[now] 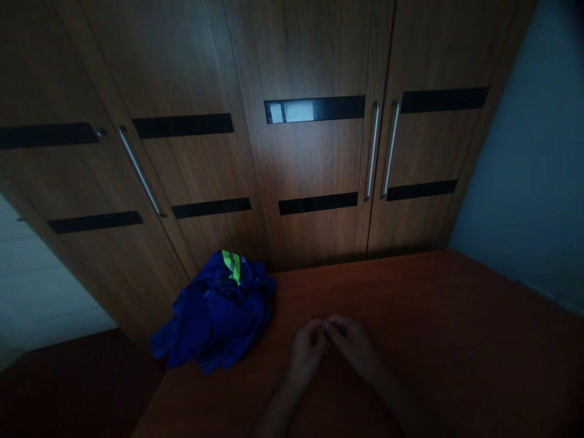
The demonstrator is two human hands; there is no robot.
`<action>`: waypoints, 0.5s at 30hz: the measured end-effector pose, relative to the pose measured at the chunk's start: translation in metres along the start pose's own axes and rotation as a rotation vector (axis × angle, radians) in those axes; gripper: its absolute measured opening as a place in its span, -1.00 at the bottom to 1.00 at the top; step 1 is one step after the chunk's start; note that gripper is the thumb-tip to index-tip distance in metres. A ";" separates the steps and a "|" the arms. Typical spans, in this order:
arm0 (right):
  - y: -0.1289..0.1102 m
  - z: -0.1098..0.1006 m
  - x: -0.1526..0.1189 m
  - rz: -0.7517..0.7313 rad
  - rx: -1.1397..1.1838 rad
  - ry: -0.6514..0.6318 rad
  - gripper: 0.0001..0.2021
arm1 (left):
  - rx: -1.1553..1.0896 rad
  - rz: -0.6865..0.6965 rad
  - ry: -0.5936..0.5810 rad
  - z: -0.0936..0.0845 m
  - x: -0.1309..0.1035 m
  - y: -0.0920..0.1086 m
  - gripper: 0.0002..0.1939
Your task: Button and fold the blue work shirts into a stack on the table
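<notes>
My left hand (308, 345) and my right hand (350, 340) meet over the reddish-brown tabletop (410, 310), their fingertips touching. The fingers of both are curled inward and pinched together. The dim light hides whether anything small sits between them. To the left of my hands, a crumpled dark blue garment (223, 316) with a yellow-green and grey reflective band (232, 266) lies in a heap. Neither hand touches it.
Behind the table stands a wooden wardrobe (314, 158) with black strips and long metal handles (373, 152), its doors closed. A bluish wall (524, 170) bounds the right side. The table's left edge drops to a dark floor (82, 377).
</notes>
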State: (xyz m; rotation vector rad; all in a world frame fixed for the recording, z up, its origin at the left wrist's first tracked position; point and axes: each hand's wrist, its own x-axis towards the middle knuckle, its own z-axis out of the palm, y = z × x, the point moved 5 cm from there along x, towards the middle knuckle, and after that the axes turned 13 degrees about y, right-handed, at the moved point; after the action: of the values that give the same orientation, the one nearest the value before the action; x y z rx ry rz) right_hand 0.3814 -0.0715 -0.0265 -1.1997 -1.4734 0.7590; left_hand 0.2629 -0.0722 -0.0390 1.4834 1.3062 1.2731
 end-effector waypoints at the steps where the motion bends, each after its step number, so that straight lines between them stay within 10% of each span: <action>1: 0.001 0.000 0.000 0.005 0.012 -0.002 -0.75 | -0.010 -0.002 -0.007 0.000 0.000 0.000 -0.78; 15: 0.001 -0.001 0.001 0.060 0.065 0.007 -0.76 | -0.062 0.011 -0.031 -0.002 -0.004 0.005 -0.73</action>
State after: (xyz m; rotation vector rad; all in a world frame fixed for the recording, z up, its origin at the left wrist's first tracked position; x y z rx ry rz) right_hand 0.3825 -0.0704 -0.0267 -1.2000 -1.4022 0.8364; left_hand 0.2617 -0.0774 -0.0345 1.4634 1.2287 1.2814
